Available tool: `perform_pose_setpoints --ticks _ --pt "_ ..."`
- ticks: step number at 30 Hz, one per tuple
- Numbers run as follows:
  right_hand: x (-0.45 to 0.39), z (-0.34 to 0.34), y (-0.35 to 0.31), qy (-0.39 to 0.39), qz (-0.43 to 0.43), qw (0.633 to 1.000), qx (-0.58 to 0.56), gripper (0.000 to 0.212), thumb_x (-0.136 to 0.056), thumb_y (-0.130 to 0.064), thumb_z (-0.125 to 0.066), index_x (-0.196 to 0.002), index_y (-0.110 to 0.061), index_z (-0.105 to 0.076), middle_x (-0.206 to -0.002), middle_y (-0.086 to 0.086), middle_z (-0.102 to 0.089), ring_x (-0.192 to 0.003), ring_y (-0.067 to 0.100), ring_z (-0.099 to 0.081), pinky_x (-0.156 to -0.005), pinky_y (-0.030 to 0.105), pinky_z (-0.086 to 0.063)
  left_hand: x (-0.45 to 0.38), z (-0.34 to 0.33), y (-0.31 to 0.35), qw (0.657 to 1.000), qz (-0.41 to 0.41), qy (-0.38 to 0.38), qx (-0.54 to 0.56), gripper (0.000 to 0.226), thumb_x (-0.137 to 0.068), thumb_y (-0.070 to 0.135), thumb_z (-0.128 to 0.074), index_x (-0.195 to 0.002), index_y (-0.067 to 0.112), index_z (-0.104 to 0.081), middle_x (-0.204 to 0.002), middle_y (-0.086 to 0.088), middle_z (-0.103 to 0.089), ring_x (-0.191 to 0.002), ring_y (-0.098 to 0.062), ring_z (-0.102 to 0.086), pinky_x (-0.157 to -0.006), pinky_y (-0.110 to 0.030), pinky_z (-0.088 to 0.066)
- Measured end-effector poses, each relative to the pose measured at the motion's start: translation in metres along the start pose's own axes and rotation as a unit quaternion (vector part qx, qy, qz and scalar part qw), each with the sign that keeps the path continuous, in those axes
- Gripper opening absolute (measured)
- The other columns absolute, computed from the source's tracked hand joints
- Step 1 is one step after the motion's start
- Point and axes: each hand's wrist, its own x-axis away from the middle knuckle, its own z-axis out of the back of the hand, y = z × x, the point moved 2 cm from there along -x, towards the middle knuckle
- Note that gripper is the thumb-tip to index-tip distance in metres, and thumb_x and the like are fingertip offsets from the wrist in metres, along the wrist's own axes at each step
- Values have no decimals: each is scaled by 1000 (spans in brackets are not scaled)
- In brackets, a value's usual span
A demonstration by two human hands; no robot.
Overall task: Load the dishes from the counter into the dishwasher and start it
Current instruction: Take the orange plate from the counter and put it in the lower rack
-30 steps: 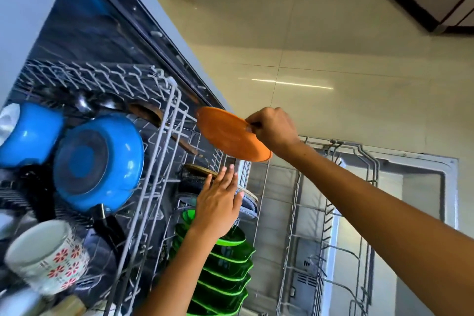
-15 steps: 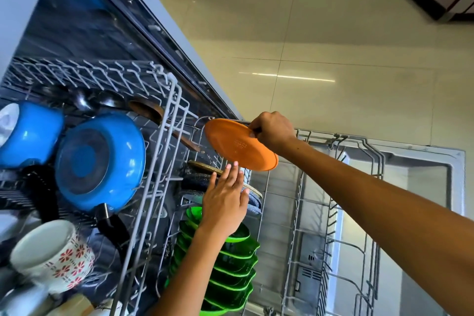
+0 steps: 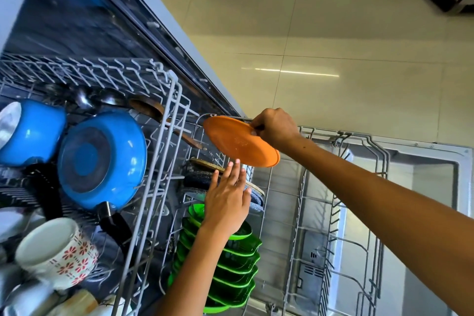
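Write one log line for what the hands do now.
right hand grips orange plate | left hand open above green plates

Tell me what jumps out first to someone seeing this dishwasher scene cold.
The orange plate, gripped at its rim by the right hand, hangs tilted over the lower rack. Below it, the open left hand reaches above a row of bright green plates. A big blue pan sits in the upper rack, at left.

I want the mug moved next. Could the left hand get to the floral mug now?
Probably yes: the left hand is open and holds nothing, and the floral mug lies uncovered in the upper rack.
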Motion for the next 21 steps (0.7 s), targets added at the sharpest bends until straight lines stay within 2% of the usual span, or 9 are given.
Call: perform_pose_setpoints --ticks 3,6,8,11,13,21 --pt "-8 -14 -2 -18 -3 1000 11 26 -88 -13 -60 -112 -18 -69 -106 7 -69 -92 27 -63 -75 35 -54 1 -1 1 1000 0 -1 0 60 -96 39 -8 -152 17 -11 -159 0 8 -145 -13 9 -112 -33 14" --pt "-15 -21 -5 -46 4 997 57 32 -91 -10 -54 -119 -22 -63 -110 9 -65 -94 29 -60 -63 30 -43 1 -1 3 1000 -3 4 4 68 -89 40 -6 -152 16 -12 -159 0 7 -145 -13 9 -110 -33 16" --pt "-16 -23 -8 -59 13 993 100 38 -93 -8 -48 -128 -23 -56 -111 11 -61 -95 30 -59 -61 30 -38 1 -2 3 1000 -2 12 12 64 -92 38 -9 -152 15 -13 -159 -1 6 -145 -14 9 -112 -34 14" --pt "-16 -25 -16 -66 43 986 145 43 -94 -6 -46 -134 -19 -48 -109 13 -59 -91 28 -58 -64 31 -41 1 -3 2 1000 -2 16 5 55 -100 35 -17 -152 15 -10 -158 -2 9 -145 -14 10 -113 -35 13" --pt "-17 -26 -16 -71 48 986 142 39 -93 -7 -48 -131 -15 -50 -109 12 -59 -89 26 -57 -66 31 -45 2 -3 2 1000 0 16 9 54 -102 34 -19 -152 16 -8 -158 -1 10 -145 -14 11 -115 -36 11" --pt "-16 7 -11 38 41 994 95 41 -89 0 -52 -125 -15 -59 -112 8 -66 -92 26 -63 -66 30 -50 4 -1 1 1000 0 8 17 54 -103 32 -24 -152 15 -8 -158 -1 10 -145 -13 11 -116 -37 10"
